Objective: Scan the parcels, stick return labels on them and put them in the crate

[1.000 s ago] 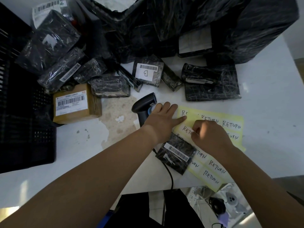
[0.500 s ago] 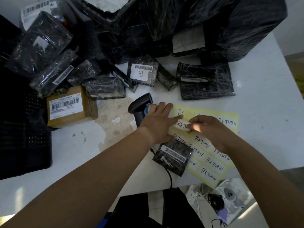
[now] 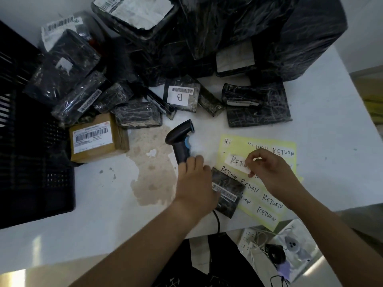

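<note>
As L hand (image 3: 194, 183) rests on parcel (image 3: 228, 195), R grip (image 3: 269, 170) pinches label (image 3: 236, 162) (just beside).

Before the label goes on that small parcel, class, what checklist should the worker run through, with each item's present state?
1. Label peeled off, pinched by the right hand: ok.
2. Small parcel held by the left hand: ok.
3. Barcode on it faces up: ok.
4. Parcel already scanned: cannot tell.
5. Scanner laid down on the table: ok.
6. Crate at the left: ok.
</note>
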